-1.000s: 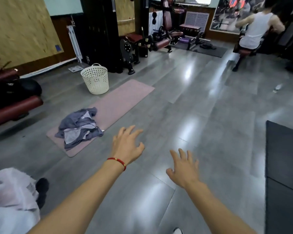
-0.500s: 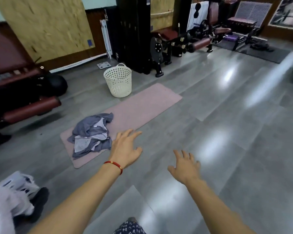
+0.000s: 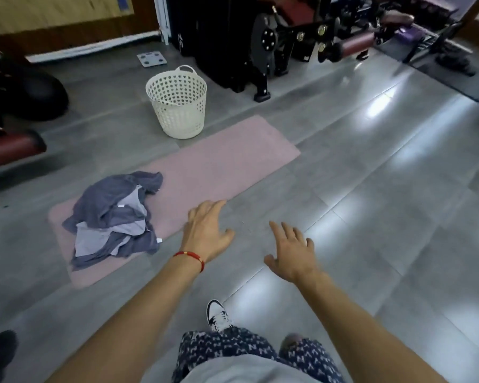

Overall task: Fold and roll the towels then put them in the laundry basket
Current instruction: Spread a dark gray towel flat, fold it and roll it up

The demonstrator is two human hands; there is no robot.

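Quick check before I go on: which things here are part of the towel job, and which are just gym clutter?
For the job:
towels, heaped on the pink mat
laundry basket
left hand and right hand, both holding nothing

Lying about:
bathroom scale
weight machine
padded bench

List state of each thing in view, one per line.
towels: crumpled heap on the mat, unfolded
laundry basket: upright, nothing seen inside
pink mat: unrolled flat on the floor
left hand: open, holding nothing
right hand: open, holding nothing
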